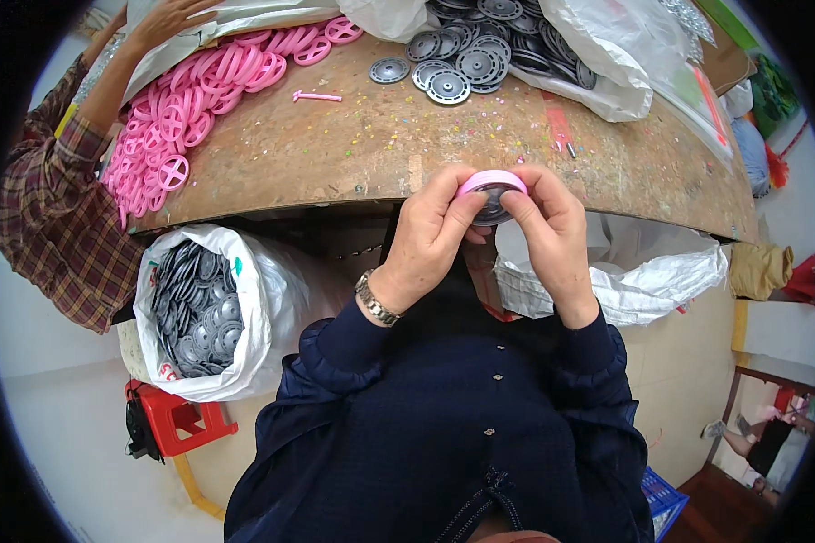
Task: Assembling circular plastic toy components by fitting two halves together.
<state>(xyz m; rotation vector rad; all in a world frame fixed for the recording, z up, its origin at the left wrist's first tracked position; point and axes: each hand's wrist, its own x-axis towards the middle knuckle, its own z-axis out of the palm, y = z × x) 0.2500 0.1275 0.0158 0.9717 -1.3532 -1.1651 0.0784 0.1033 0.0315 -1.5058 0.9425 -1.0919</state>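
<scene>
Just past the table's near edge, I hold a toy-like wheel with both hands: a pink ring [491, 179] with a dark grey ribbed disc [492, 210] against its inside. My left hand [426, 237] pinches its left side, thumb on the disc. My right hand [552, 226] closes on the right side, its thumb pressing the disc too. Whether the disc sits fully in the ring I cannot tell. Spoked pink rings [174, 122] are heaped on the table's left part. Loose grey discs [448, 86] lie at the far middle.
A white sack [620, 54] spills grey discs at the far right. Another sack [255, 312] of discs stands at left, by a red stool [167, 421]. A crumpled white sack [661, 282] hangs below the table edge. A co-worker's plaid sleeve [59, 195] is at left. A pink stick [317, 96] lies on the table.
</scene>
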